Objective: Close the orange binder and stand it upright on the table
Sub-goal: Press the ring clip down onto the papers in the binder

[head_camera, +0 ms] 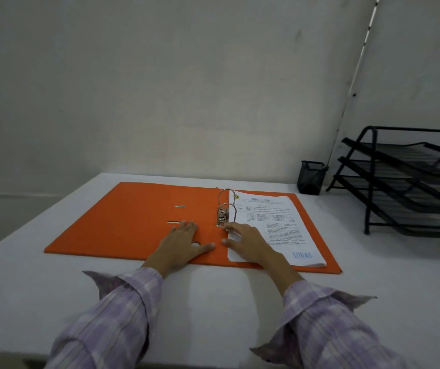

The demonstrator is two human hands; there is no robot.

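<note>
Across the middle of the frame, the orange binder point(133, 222) lies wide open and flat on the white table point(213, 302), its empty left cover reaching toward the left edge while a stack of printed papers point(274, 225) sits on the right cover, threaded on the metal rings point(225, 206). We rest our left hand point(181, 243) palm down on the spine area at centre, fingers spread and flat, gripping nothing. Our right hand point(248, 243) lies just right of it on the near left corner of the papers, fingers loosely extended toward the lever at the base of the rings; it presses rather than grasps, and we cannot tell whether a fingertip actually touches the lever.

We judge that the task is at its start: nothing is folded yet, and both hands are only steadying the binder. Next, we would need to take hold of the outer edge of the left cover and swing it over the rings onto the papers, keeping the sheets flat so they do not catch. Only then can we tip the binder up onto its bottom edge.

At the right of the frame, a black mesh pen cup point(311, 178) and a black tiered tray rack point(405, 179) stand well apart from the binder.
</note>
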